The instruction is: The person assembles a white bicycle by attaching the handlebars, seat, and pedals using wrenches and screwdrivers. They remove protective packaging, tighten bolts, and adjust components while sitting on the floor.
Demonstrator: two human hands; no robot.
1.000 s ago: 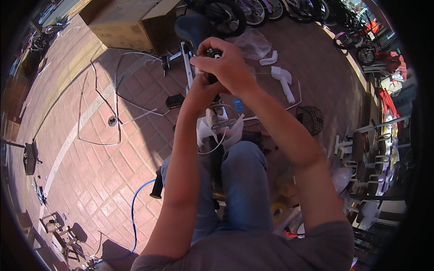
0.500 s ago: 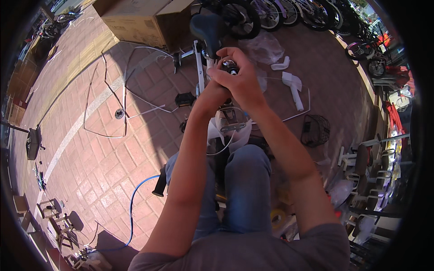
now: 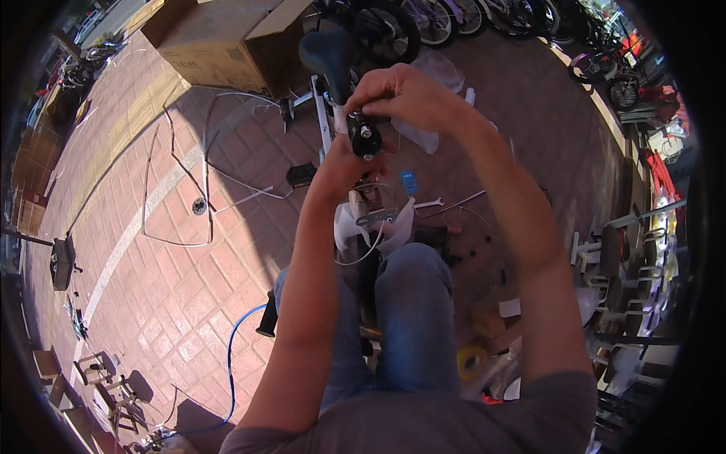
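Between my knees and the cardboard box stands a partly assembled bicycle with a dark saddle (image 3: 327,54), a white frame tube (image 3: 321,113) and a black pedal (image 3: 301,175). My left hand (image 3: 342,168) is wrapped round a black cylindrical part (image 3: 366,141) with silver bolt ends, which looks like a handlebar stem. Just above that part, my right hand (image 3: 404,94) is closed in a pinch, its fingertips near the white tube; what they hold I cannot make out. Closer to my knees, a metal bracket (image 3: 376,217) sits amid white wrapping.
A large cardboard box (image 3: 219,57) stands behind the bicycle, near parked bicycles (image 3: 446,19). On the brick ground lie a wrench (image 3: 431,203), a blue card (image 3: 408,181) and white strapping (image 3: 178,242). A blue hose (image 3: 230,363) runs at left; a tape roll (image 3: 471,362) lies by my right leg.
My hands, earlier cupped together over the part, have come apart. The right has shifted up and turned, the left has dropped lower, and the black cylinder now shows. My view has shifted slightly.
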